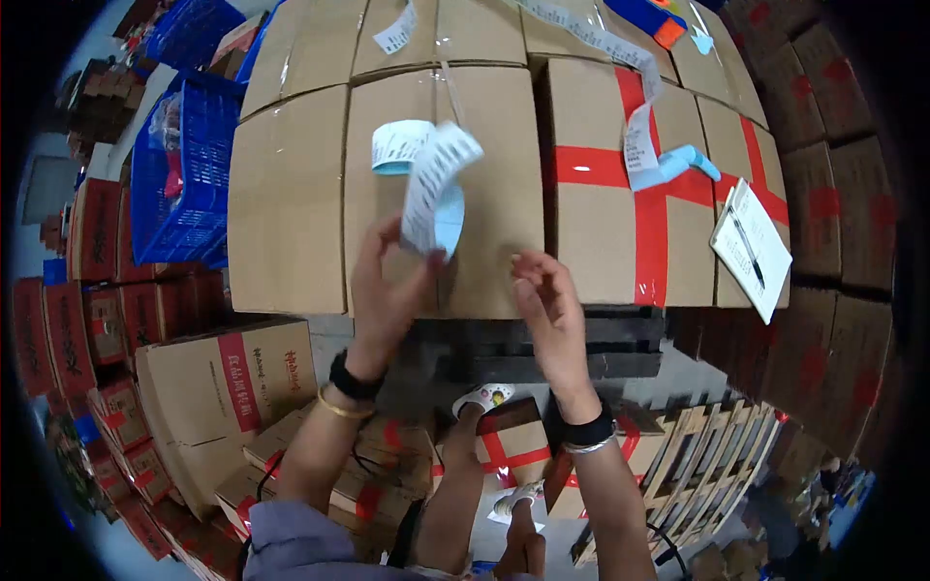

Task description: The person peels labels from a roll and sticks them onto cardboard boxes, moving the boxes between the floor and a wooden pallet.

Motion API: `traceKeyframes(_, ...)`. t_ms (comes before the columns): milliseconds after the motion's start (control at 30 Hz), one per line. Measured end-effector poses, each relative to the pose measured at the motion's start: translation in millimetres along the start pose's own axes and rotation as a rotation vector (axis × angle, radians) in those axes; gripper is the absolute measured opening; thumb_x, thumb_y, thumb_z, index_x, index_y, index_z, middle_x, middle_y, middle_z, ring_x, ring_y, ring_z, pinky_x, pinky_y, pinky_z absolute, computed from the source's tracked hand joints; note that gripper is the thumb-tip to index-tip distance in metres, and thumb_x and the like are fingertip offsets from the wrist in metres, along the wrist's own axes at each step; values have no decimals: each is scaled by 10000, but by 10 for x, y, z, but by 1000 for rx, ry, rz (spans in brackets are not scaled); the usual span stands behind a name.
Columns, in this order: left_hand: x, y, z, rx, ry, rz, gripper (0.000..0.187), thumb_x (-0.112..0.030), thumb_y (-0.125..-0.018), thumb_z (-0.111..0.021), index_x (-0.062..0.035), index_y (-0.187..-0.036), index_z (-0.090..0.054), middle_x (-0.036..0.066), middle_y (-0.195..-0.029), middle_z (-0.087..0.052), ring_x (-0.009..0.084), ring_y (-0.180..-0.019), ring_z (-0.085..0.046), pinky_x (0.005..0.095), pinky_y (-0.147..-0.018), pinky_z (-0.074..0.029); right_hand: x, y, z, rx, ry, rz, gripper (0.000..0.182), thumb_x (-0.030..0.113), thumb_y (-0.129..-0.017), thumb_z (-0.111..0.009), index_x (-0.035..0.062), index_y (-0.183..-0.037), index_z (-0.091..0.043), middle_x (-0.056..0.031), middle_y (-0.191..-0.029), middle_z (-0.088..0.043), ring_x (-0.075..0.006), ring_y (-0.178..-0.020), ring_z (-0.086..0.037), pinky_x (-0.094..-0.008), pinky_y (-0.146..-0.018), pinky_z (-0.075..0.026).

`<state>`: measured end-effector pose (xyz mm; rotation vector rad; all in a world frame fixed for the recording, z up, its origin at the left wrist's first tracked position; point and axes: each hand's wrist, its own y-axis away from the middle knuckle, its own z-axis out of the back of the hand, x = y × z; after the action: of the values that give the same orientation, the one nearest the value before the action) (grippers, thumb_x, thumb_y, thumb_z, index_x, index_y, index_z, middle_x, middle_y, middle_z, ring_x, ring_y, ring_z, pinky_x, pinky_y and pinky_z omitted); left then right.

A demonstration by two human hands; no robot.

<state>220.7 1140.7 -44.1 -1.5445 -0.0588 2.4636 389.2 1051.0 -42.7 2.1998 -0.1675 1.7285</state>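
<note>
Left hand (387, 281) pinches the near end of the curling label strip (431, 198) over the middle carton (499, 174), seemingly to leave its print clear, though blur muddies the grip. Right hand (554, 310) hovers empty, fingers loosely curled; farther right, a notepad (760, 228) sits, presumably kept within reach.
</note>
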Motion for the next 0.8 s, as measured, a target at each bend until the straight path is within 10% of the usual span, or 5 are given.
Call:
traceKeyframes(200, -445, 1548, -358, 474, -220, 85, 411, -203, -717, -743, -33, -1042, -557, 154, -868, -618, 335, -855, -575, 385, -828, -451, 33, 933, 488, 86, -8, -210, 260, 133, -908, -586, 15, -1137, -544, -45, -988, -600, -78, -904, -531, -207, -673, -454)
traceKeyframes(367, -783, 2296, -547, 937, 32, 386, 460, -301, -764, -731, -9, -1058, -530, 204, -905, -617, 345, -859, -600, 361, -709, -486, 104, 1868, 1011, -120, -291, -312, 282, 127, -896, -605, 3, -1144, -556, -40, -986, -630, -89, -904, -573, -242, -762, -465)
traceKeyframes(600, -1194, 2949, -868, 953, 372, 386, 217, -99, -836, -672, -13, -1023, -606, 82, -952, -655, 117, -893, -610, 251, -774, -477, -16, 2842, 1613, -271, -238, -315, 415, 42, -825, -667, -4, -1196, -486, -62, -988, -645, -114, -905, -594, -261, -788, -478)
traceKeyframes(667, -1302, 3210, -960, 943, 330, 407, 135, -51, -852, -638, -12, -979, -616, 61, -880, -646, 106, -831, -601, 232, -742, -470, 96, 3015, 1701, -601, 482, -14, 506, 58, -759, -714, 22, -1209, -485, -80, -891, -643, -198, -883, -586, -321, -845, -438)
traceKeyframes(800, -1549, 3549, -1167, 1089, 66, 153, 98, -48, -816, -664, -23, -908, -640, 74, -796, -635, 143, -703, -606, 243, -625, -456, 259, 3642, 2106, -109, 772, 58, 299, 108, -732, -730, 48, -1005, -623, -67, -838, -631, -239, -841, -580, -382, -842, -418)
